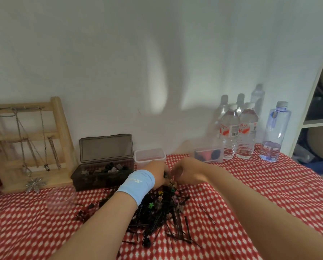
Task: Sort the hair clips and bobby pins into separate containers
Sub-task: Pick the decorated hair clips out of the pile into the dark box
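A mixed pile of black bobby pins and small coloured hair clips (162,214) lies on the red-and-white cloth. My left hand (156,174), with a light blue wristband, and my right hand (185,172) meet at the pile's far edge, fingers curled down among the pieces; what they pinch is hidden by blur. Behind the left hand stands a dark box (100,175) with its lid up, holding several small clips. A small clear tub (150,156) sits just beyond the hands. A clear glass bowl (60,198) stands left of the pile.
A wooden jewellery stand (29,145) with hanging chains is at the far left. A clear case (209,154) with red and dark items and several water bottles (239,132) line the wall at right. A white shelf (318,109) rises at the right edge.
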Tool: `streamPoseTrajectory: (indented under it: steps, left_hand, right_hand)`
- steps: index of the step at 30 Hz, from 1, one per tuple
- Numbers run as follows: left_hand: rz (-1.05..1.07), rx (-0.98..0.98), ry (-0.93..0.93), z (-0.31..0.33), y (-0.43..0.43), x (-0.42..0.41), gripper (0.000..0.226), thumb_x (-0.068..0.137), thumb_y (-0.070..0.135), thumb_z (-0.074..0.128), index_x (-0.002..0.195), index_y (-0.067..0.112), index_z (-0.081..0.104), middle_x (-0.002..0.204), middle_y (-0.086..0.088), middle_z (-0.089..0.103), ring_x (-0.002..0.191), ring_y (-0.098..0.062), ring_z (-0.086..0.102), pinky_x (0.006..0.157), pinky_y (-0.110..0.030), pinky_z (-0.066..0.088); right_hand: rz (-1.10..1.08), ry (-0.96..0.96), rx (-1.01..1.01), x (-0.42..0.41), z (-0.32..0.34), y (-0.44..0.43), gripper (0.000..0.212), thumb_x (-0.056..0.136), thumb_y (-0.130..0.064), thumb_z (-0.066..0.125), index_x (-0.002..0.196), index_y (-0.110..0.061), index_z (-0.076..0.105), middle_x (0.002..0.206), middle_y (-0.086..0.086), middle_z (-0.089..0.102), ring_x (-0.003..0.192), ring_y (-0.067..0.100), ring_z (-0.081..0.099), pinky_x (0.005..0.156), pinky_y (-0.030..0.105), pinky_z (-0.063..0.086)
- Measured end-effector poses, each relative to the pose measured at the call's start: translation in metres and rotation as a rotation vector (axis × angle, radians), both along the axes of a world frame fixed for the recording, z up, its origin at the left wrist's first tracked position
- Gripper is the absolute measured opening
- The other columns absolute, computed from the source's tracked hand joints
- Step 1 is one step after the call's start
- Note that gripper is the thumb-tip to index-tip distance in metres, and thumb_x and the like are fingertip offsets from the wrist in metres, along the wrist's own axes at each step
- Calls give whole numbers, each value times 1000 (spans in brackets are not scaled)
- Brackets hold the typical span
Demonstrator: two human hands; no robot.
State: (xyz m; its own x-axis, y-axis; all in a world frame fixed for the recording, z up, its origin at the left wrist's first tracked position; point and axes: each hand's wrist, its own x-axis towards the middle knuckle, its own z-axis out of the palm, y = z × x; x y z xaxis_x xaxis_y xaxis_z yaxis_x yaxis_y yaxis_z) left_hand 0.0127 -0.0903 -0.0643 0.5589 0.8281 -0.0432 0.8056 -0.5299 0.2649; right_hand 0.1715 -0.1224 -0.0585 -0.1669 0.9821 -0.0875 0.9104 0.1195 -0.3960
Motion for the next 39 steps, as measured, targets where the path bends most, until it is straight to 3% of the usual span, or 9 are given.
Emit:
streamPoseTrajectory:
  steps: [4, 9, 12, 16, 24, 26, 30, 34, 39]
  left_hand:
    - [-4, -35, 65, -2, 4, -1, 36, 91, 29, 67, 127, 24, 67, 127, -3, 64, 111, -23, 61, 100, -33, 47]
    - [18, -32, 12, -4, 6, -4, 34, 91, 28, 68, 124, 25, 67, 129, -3, 62, 111, -22, 60, 91, -26, 43]
    - [32, -19, -38, -2, 6, -9, 32, 89, 27, 70, 121, 23, 66, 128, -1, 60, 107, -20, 58, 88, -24, 41]
    - [44, -5, -109, 5, 7, -24, 29, 88, 24, 72, 117, 25, 67, 130, 2, 59, 115, -17, 58, 99, -26, 42]
    - [83, 52, -124, 11, 9, -48, 27, 88, 19, 70, 115, 23, 68, 128, 2, 61, 115, -17, 57, 92, -21, 39]
    - [95, 47, -146, 12, 9, -54, 26, 87, 20, 72, 112, 25, 68, 126, 3, 62, 114, -15, 57, 92, -22, 39]
    - [110, 70, -198, 16, 9, -69, 26, 88, 23, 71, 113, 25, 67, 125, 5, 62, 114, -13, 57, 93, -21, 39]
    - [145, 122, -274, 21, 10, -88, 25, 90, 21, 69, 114, 25, 66, 123, 6, 62, 112, -12, 56, 91, -19, 37]
    - [250, 183, -309, 26, 22, -129, 26, 89, 12, 68, 112, 25, 67, 121, 3, 63, 110, -14, 57, 89, -19, 37]
  right_hand:
    - [25, 26, -35, -2, -1, 0, 42, 87, -16, 67, 129, -20, 68, 118, 0, 71, 105, 17, 65, 95, 32, 53]
    - [72, 50, -53, -1, -1, -1, 60, 84, -15, 76, 141, -21, 57, 112, -5, 70, 101, 13, 65, 96, 32, 53]
    - [57, 104, -29, 3, -1, -4, 48, 87, -15, 75, 133, -21, 64, 104, -9, 70, 95, 8, 65, 91, 26, 51]
    - [57, 121, -13, 3, 2, -5, 21, 88, -19, 75, 109, -20, 76, 108, -7, 74, 97, 7, 66, 97, 29, 51]
    - [31, 180, 142, -12, 15, 2, 20, 86, -28, 77, 104, -21, 76, 92, -14, 70, 83, -2, 64, 64, 8, 41]
    - [39, 205, 128, -17, 18, 3, 21, 87, -30, 77, 106, -23, 76, 91, -16, 70, 83, -3, 63, 67, 9, 43]
    - [19, 263, 90, -30, 22, 9, 20, 95, -32, 67, 110, -22, 75, 97, -9, 73, 87, 8, 68, 82, 26, 50]
    - [54, 377, 31, -44, 25, 14, 19, 101, -21, 60, 116, -17, 70, 91, 2, 76, 76, 15, 74, 70, 26, 60]
    - [112, 370, 107, -76, 27, 29, 20, 98, -13, 61, 115, -15, 72, 91, 2, 76, 75, 17, 75, 66, 25, 57]
